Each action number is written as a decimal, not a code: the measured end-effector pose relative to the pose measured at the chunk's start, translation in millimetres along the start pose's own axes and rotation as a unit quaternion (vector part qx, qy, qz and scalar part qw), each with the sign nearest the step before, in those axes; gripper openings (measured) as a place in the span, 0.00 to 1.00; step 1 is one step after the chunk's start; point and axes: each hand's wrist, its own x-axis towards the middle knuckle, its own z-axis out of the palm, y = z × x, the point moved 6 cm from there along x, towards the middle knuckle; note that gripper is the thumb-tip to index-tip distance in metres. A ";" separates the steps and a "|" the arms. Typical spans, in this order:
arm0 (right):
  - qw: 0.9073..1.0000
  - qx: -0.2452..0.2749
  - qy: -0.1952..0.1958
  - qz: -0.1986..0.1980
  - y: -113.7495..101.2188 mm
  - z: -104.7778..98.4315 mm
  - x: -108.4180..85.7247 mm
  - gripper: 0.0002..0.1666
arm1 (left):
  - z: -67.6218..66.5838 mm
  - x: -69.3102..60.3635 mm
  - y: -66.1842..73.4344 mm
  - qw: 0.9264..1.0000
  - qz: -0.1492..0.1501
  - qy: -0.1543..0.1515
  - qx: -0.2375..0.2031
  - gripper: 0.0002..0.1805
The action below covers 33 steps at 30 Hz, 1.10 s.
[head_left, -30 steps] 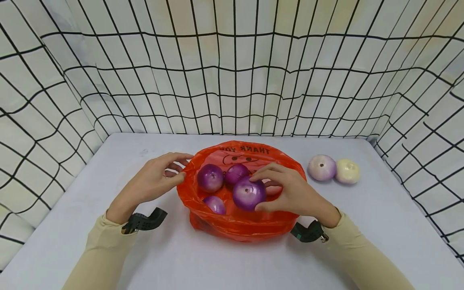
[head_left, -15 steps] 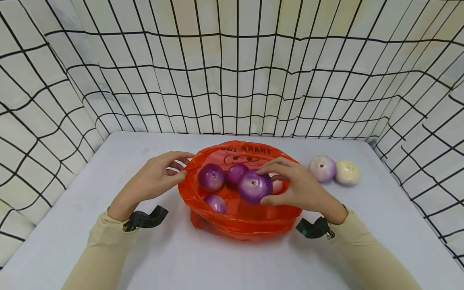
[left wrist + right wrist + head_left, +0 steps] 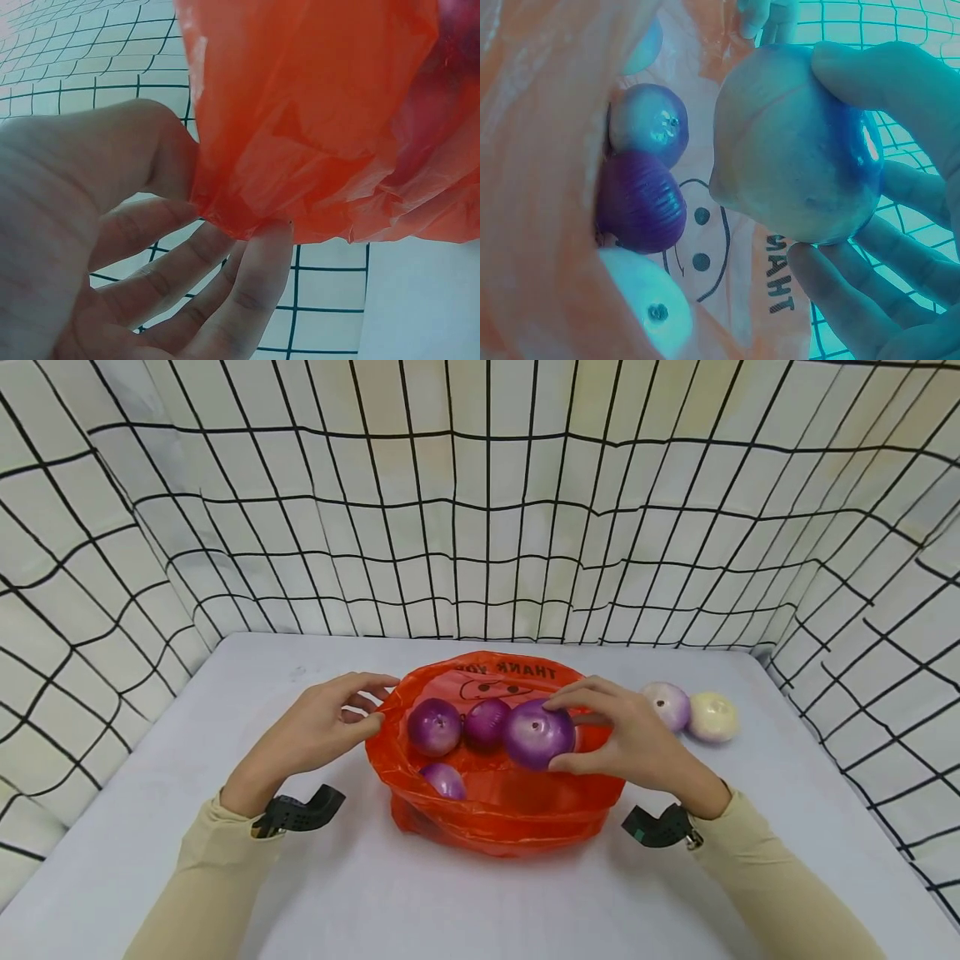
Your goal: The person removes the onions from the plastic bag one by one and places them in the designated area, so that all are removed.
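Note:
A red plastic bag [image 3: 502, 835] stands wide open on the table with several purple onions inside, among them one at its left [image 3: 435, 727] and a darker one [image 3: 486, 723]. My left hand [image 3: 318, 727] pinches the bag's left rim between thumb and fingers; the left wrist view shows the fingers [image 3: 251, 292] at the plastic [image 3: 300, 112]. Over the bag's right part, my right hand [image 3: 633, 739] grips a large purple onion [image 3: 538, 733]. In the right wrist view that onion [image 3: 795, 142] is between thumb and fingertips, above the bag's mouth.
Right of the bag, behind my right hand, a pale purple onion [image 3: 670, 705] and a yellowish one [image 3: 712, 717] sit side by side on the white table [image 3: 360, 893]. Black wire mesh over white cloth [image 3: 480, 535] rises at the back and both sides.
My right hand has moved right and slightly up and away, with the onion in its grip. The left hand has stayed at the bag's rim.

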 end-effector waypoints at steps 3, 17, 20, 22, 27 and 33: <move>1.000 -0.018 0.010 -0.006 0.7 -4.3 -1.1 0.38 | -0.1 0.3 -0.7 1.000 -0.003 -0.001 0.002 0.26; 0.999 0.045 0.020 0.019 14.0 -19.6 -9.2 0.36 | 1.1 0.4 -1.7 1.000 -0.011 -0.006 0.000 0.27; 0.998 0.045 0.023 0.024 17.0 -23.4 -10.7 0.36 | 0.7 0.5 -2.2 1.000 -0.013 -0.006 0.001 0.27; 0.998 0.041 0.025 0.029 18.4 -26.0 -12.4 0.35 | 0.7 0.7 -2.7 1.000 -0.016 -0.006 0.000 0.27; 0.998 0.036 0.036 0.039 23.1 -32.1 -18.5 0.35 | 1.3 0.7 -2.9 1.000 -0.021 -0.007 0.002 0.28; 0.997 0.040 0.057 0.041 30.0 -40.3 -27.9 0.35 | 0.4 0.6 -3.5 1.000 -0.024 -0.005 0.003 0.27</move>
